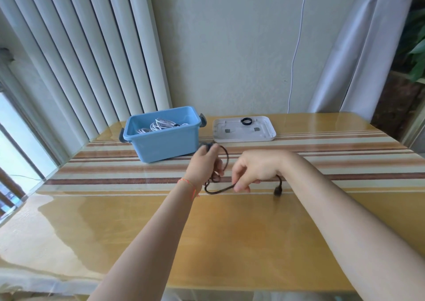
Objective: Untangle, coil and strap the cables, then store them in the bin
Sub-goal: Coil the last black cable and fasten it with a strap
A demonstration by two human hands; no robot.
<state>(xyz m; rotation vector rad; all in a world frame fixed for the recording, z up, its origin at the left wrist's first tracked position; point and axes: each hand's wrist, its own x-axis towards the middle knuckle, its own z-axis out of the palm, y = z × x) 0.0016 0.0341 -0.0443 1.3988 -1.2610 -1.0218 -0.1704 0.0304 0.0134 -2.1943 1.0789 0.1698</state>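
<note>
A thin black cable (pixel 218 191) hangs above the table between my two hands. My left hand (pixel 207 162) grips several small loops of it, with one loop arching out past the fingers. My right hand (pixel 250 172) pinches the cable farther along, and its plug end (pixel 277 191) dangles below my right wrist, just above the table. The blue bin (pixel 161 139) stands behind my left hand and holds a coiled white cable (pixel 161 125). A rolled black strap (pixel 246 121) lies on the white lid (pixel 264 133) to the right of the bin.
The table (pixel 230 231) is glossy yellow with a striped runner across the back half. Vertical blinds and a window stand at the left, a curtain at the right. A white cord (pixel 296 48) hangs down the back wall.
</note>
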